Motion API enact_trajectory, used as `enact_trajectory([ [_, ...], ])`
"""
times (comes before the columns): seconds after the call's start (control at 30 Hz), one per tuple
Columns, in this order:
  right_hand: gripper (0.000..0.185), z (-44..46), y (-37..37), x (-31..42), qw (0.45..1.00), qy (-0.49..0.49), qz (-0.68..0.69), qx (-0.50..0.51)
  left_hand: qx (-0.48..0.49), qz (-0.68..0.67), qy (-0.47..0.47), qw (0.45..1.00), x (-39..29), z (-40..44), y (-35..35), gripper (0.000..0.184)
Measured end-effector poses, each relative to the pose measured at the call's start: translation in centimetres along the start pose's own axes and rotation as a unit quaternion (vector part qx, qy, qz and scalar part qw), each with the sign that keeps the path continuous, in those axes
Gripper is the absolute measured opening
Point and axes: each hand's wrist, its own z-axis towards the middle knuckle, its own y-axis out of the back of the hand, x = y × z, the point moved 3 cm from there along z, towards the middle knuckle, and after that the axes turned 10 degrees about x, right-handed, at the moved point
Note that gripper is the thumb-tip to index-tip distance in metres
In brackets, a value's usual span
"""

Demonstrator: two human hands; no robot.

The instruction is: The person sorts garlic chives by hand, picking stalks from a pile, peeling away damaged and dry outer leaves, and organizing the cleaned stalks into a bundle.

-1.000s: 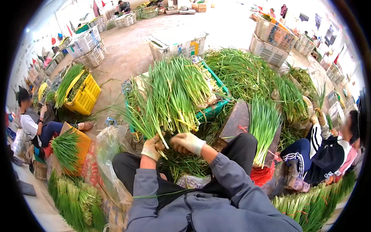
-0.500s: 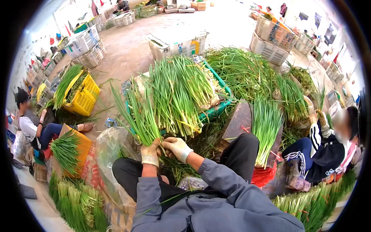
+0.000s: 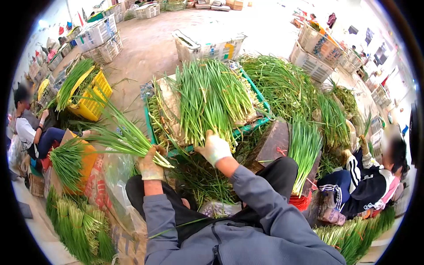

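Observation:
In a pale work glove, my left hand (image 3: 151,165) is closed around a small bunch of green stalks (image 3: 128,137), whose leaves point up and left. My gloved right hand (image 3: 215,149) touches the lower ends of the big pile of long green stalks (image 3: 210,101); its fingertips are partly among the stems, and whether they grip any is unclear. That pile lies on a green crate (image 3: 265,106) in front of me. Right of my knee, a sorted bunch (image 3: 304,154) rests on a dark board (image 3: 276,141).
Loose greens (image 3: 282,84) are heaped beyond the crate. A white crate (image 3: 207,48) stands ahead, a yellow crate (image 3: 95,99) at left. One person (image 3: 33,123) sits left, another (image 3: 371,176) right. Tied bundles (image 3: 79,227) lie at lower left. Red ties (image 3: 301,202) lie beside my knee.
My left hand has moved left and lower with its bunch, which now tilts leftward. My right hand has left that bunch and reached forward to the pile. The view has shifted slightly.

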Motion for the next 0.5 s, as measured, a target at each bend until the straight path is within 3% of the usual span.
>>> enact_trajectory([
  [0.03,0.032,2.6,-2.6,-1.3,0.999,0.017,-0.029,0.018,-0.046,-0.074,-0.004,0.996,-0.1,-0.7,-1.7,0.041],
  [0.17,0.009,2.2,-3.5,-2.2,0.995,0.087,-0.051,-0.019,-0.060,0.050,-0.031,0.996,-1.1,-0.4,-0.5,0.034],
  [0.23,0.011,-1.3,-4.1,-2.6,0.974,0.208,-0.014,-0.086,-0.093,0.057,-0.039,0.993,-1.5,-0.3,0.6,0.031],
  [0.27,0.012,-3.1,-5.5,-3.0,0.976,0.212,-0.036,-0.043,-0.091,0.060,-0.046,0.993,-1.8,0.0,0.8,0.030],
  [0.3,0.009,-5.4,-6.1,-2.8,0.973,0.215,-0.053,0.063,-0.092,0.059,-0.049,0.993,-2.2,0.0,0.6,0.030],
  [0.33,0.011,-6.8,-9.0,-4.3,0.943,0.261,-0.068,0.197,-0.112,0.086,-0.049,0.989,-2.5,-0.2,0.0,0.029],
  [0.37,0.017,-7.6,-12.4,-6.2,0.897,0.215,-0.131,0.363,-0.129,0.112,-0.046,0.984,-2.5,-0.3,-0.6,0.028],
  [0.4,0.020,-8.0,-13.2,-6.7,0.852,0.204,-0.173,0.450,-0.123,0.112,-0.042,0.985,-2.4,-0.3,-1.0,0.028],
  [0.47,0.022,-7.2,-13.7,-7.4,0.829,0.208,-0.196,0.480,-0.101,0.083,-0.043,0.990,-2.3,-0.7,-1.3,0.026],
  [0.5,0.026,-5.8,-15.0,-7.5,0.852,0.183,-0.168,0.461,-0.095,0.092,-0.043,0.990,-2.1,-0.9,-1.5,0.025],
])
